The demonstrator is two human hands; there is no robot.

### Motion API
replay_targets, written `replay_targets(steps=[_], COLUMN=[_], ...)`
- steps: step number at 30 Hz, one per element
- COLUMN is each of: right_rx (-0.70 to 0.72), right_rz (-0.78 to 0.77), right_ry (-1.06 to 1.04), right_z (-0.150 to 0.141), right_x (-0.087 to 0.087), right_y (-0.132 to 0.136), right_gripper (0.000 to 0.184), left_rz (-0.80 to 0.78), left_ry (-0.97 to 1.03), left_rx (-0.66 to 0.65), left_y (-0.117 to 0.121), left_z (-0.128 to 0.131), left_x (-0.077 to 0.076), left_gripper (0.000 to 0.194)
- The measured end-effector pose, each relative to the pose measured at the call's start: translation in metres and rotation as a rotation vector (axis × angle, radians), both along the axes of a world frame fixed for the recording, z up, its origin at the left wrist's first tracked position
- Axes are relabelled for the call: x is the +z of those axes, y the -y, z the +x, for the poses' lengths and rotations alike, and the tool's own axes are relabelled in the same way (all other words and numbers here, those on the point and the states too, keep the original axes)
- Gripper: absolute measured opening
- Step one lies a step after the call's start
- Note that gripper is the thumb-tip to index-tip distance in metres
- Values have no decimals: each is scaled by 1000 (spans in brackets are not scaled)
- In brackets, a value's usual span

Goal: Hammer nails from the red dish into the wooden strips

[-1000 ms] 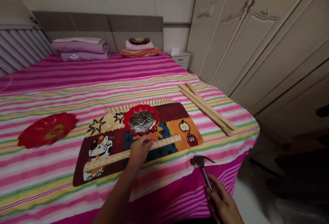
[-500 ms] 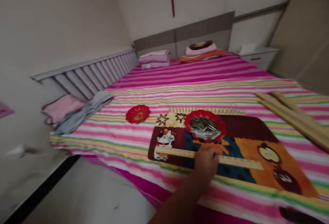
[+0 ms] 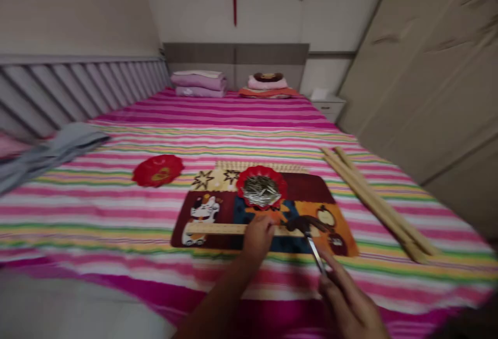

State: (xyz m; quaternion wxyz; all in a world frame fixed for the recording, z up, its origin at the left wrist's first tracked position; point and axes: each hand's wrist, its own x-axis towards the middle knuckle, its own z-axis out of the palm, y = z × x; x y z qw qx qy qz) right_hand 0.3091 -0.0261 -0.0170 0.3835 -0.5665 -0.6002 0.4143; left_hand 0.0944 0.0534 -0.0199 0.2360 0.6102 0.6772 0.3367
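My left hand (image 3: 257, 236) rests closed on a pale wooden strip (image 3: 212, 228) that lies across a patterned mat (image 3: 342, 240); what its fingertips pinch is too small to make out. My right hand (image 3: 350, 305) grips the handle of a hammer (image 3: 307, 226), whose dark head hovers just right of my left hand over the strip. Behind the strip a red dish (image 3: 261, 189) heaped with silver nails sits on the mat. A second strip studded with upright nails (image 3: 260, 165) lies along the mat's far edge.
All this lies on a bed with a pink striped sheet (image 3: 116, 209). An empty red dish (image 3: 157, 170) sits left of the mat. Long wooden slats (image 3: 377, 204) lie to the right. Grey cloth (image 3: 50, 149) lies at the left, folded bedding (image 3: 199, 83) by the headboard, a wardrobe (image 3: 428, 79) on the right.
The view swung left and then back. My right hand has brought the hammer up from the bed's edge to just beside my left hand, which stays on the strip.
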Motion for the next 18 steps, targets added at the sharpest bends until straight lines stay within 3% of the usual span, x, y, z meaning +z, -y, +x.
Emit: replay_targets(steps=[3, 6, 18], right_rx=[92, 135, 188], right_rz=[139, 182, 272], right_ry=[54, 109, 205], right_z=[-22, -40, -48], right_x=[31, 44, 42], right_y=[-14, -19, -26], right_gripper=[42, 43, 44], left_rz=[3, -4, 14], left_ry=[46, 53, 8], left_rx=[-19, -11, -11], left_y=[-4, -3, -2], left_z=[-3, -4, -4], left_x=[-4, -5, -3], left_gripper=[16, 13, 14])
